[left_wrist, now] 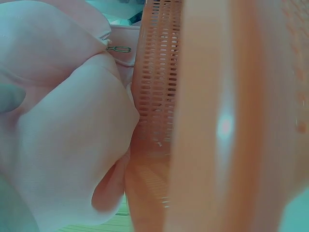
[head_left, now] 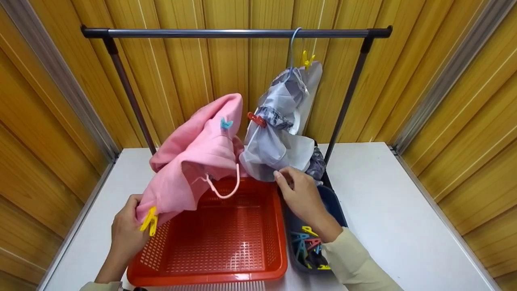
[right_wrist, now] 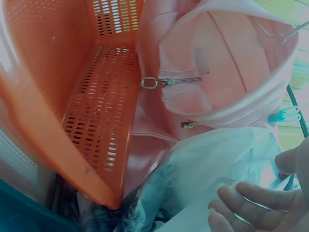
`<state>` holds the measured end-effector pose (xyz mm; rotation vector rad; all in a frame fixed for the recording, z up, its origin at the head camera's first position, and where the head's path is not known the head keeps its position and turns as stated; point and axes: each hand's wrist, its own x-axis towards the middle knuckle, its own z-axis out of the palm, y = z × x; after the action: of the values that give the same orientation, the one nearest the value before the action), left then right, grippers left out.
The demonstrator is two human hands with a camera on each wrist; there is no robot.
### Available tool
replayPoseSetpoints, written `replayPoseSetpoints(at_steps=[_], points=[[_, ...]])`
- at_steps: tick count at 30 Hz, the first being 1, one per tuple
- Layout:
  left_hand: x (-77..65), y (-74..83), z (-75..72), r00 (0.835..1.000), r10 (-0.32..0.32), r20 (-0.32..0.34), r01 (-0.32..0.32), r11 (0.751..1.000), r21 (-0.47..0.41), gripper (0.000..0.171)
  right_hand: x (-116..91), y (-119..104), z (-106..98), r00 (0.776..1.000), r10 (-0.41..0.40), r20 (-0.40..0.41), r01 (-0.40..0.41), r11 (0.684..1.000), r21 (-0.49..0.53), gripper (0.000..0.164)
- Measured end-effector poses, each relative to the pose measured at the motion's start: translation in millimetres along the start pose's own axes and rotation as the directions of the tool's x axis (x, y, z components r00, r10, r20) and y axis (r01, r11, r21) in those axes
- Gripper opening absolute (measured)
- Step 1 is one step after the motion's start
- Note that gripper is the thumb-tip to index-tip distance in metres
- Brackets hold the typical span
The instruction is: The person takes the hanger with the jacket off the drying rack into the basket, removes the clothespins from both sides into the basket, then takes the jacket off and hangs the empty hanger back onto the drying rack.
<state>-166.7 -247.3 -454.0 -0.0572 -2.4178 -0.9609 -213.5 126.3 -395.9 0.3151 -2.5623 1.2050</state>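
My left hand [head_left: 127, 232] grips one end of a pink zip jacket [head_left: 210, 149], beside a yellow clothespin [head_left: 150, 221] clipped there. A blue clothespin [head_left: 226, 123] is clipped farther up the jacket, and a pale hanger hook [head_left: 226, 195] sticks out of its opening. The metal zipper pull [right_wrist: 149, 82] shows in the right wrist view. My right hand [head_left: 301, 194] is at the lower edge of a sheer grey-white garment [head_left: 268, 145], its thumb apart from loosely bent fingers [right_wrist: 256, 198]. That garment hangs from a hanger [head_left: 292, 44], with a red clothespin [head_left: 257, 119] on it.
A red perforated basket [head_left: 218, 278] stands below the jacket. At its right is a dark blue bin [head_left: 337, 206] with several coloured clothespins [head_left: 309, 244]. Behind them, a dark metal rack [head_left: 194, 34] spans the white table [head_left: 387, 226] before wood-patterned walls.
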Motion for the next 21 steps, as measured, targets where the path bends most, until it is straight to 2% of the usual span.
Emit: replayPoseSetpoints(at_steps=[10,21], points=[[0.0,-0.5,1.0,1.0,-0.01,-0.003,0.009,1.0,-0.013,0.041,11.3,-14.1,-1.8,0.997,-0.052,-0.059,0.053,0.999,0.008,0.023],[-1.8,-0.8,0.6,1.0,-0.031,0.003,0.031,1.0,-0.003,0.047,22.8,-28.1,-1.7,0.997,-0.067,-0.046,0.068,0.998,0.018,0.025]])
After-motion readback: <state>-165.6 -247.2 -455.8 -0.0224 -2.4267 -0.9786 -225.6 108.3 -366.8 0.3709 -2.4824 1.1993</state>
